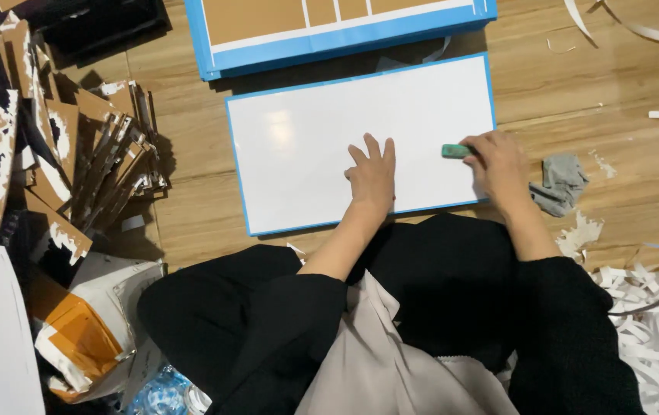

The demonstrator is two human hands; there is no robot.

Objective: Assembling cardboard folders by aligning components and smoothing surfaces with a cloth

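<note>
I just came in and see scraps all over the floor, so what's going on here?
A person sits on a wooden floor with a white board edged in blue lying flat in front of them. The left hand presses down on the board with fingers spread, while the right hand holds a small green tool at the board's right edge. A grey rag lies beside that hand, white paper strips pile up at the right, and stacked cardboard pieces sit at the left.

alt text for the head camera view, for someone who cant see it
A person's left hand presses flat on a white panel with blue edges lying on a wooden floor, while the right hand holds a small green tool at its right side.
</note>
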